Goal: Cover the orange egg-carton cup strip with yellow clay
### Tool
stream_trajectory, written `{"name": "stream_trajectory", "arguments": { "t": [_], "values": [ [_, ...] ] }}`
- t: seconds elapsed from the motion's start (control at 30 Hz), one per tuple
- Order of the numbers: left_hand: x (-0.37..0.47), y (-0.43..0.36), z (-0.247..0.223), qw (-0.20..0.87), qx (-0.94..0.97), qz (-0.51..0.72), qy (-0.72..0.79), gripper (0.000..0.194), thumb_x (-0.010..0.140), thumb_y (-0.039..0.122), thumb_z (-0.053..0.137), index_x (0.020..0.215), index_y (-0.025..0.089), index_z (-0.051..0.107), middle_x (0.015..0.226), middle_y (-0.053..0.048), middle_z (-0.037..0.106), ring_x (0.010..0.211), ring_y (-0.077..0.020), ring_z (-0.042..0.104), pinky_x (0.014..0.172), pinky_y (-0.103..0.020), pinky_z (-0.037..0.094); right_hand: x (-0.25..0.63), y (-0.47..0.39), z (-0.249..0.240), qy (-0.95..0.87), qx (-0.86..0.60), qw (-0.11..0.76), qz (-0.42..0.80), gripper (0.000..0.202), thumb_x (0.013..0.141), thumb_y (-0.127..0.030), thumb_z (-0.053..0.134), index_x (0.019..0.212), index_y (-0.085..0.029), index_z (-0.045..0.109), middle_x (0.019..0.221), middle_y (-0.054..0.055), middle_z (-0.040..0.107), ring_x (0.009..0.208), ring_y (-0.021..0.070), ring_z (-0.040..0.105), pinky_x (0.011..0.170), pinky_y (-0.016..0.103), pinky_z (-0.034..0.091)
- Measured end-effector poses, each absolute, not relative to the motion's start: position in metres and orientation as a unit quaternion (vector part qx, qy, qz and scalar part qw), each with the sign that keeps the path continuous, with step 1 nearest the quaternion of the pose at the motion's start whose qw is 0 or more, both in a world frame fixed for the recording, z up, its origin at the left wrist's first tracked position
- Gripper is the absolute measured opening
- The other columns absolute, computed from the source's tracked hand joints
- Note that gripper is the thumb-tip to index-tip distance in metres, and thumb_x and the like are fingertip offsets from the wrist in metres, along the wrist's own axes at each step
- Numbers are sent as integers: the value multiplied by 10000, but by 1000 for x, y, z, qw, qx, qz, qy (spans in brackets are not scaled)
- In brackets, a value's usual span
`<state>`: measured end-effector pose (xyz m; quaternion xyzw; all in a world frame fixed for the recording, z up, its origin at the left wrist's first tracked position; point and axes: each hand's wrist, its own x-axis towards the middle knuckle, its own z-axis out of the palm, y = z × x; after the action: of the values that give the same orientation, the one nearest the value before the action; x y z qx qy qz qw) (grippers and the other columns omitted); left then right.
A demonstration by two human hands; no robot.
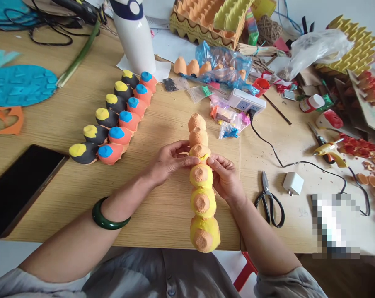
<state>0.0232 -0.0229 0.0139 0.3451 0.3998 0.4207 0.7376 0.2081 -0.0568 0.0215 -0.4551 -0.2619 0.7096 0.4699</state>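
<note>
Egg-carton strip (202, 203): mid-scene, running near to far; whether it rests on the table (162, 225), I cannot tell
Hands: left hand (174, 160) and right hand (227, 177) clamped on the strip from either side, thumbs almost meeting
Yellow piece (204, 157): beneath the thumbs, on the third cup from the far end
Yellow covering: seemingly being pressed on cup by cup; three near cups wear it around orange tips, two far ones are bare
Thumbs: the next move probably calls for gentle spreading, fingers bracing the cup
Finished-looking rows (119, 119): left, yellow-topped and blue-topped
Scissors (265, 188): right, near
</note>
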Motion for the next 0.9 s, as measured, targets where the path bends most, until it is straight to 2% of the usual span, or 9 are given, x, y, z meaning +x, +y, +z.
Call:
{"name": "stream_trajectory", "arguments": {
  "t": [0.13,0.27,0.37,0.47,0.57,0.73,0.9],
  "values": [
    [24,-23,18,733,342,412,418,605,592,310,1021,1147,205,804,1071,-82,809,975,-278,763,809,-389,622,208,-58,20,-287,-466,481,685,343,649,-506,978,758,-249,779,724,-18,735,641,133,646,603,259,556],
    [23,-23,20,733,345,400,429,619,594,313,1018,1170,207,818,1114,-92,817,1008,-307,768,825,-401,633,207,-58,19,-294,-470,477,682,337,661,-507,969,735,-245,771,734,-15,739,644,130,644,601,256,552],
    [19,-22,19,768,340,377,390,534,698,383,962,1200,263,825,1175,-75,814,1070,-314,762,843,-395,638,206,-57,19,-290,-467,481,683,339,646,-500,977,756,-242,788,720,-19,732,620,117,625,574,242,538],
    [14,-20,16,784,366,365,343,579,772,383,914,1326,288,776,1244,-75,797,1218,-330,721,930,-387,624,205,-57,19,-289,-473,489,673,337,647,-498,979,768,-239,800,679,-29,706,584,101,596,549,228,525],
    [12,-19,15,774,384,373,338,715,731,297,945,1410,283,720,1299,-83,779,1314,-335,674,1008,-378,589,204,-58,18,-293,-487,492,659,350,653,-512,972,767,-230,798,669,-26,699,587,106,599,551,235,534],
    [12,-20,17,777,382,357,349,767,686,275,971,1408,338,718,1265,-56,780,1224,-317,719,962,-386,612,200,-64,18,-322,-489,481,653,345,709,-529,942,813,-228,809,747,-5,745,649,132,659,597,271,595],
    [10,-21,24,762,402,336,380,798,678,311,981,1428,316,711,1252,-63,785,1214,-334,731,998,-420,619,199,-66,18,-335,-493,474,647,350,731,-530,930,833,-218,809,762,-3,763,646,130,677,588,262,611]
  ]
}}
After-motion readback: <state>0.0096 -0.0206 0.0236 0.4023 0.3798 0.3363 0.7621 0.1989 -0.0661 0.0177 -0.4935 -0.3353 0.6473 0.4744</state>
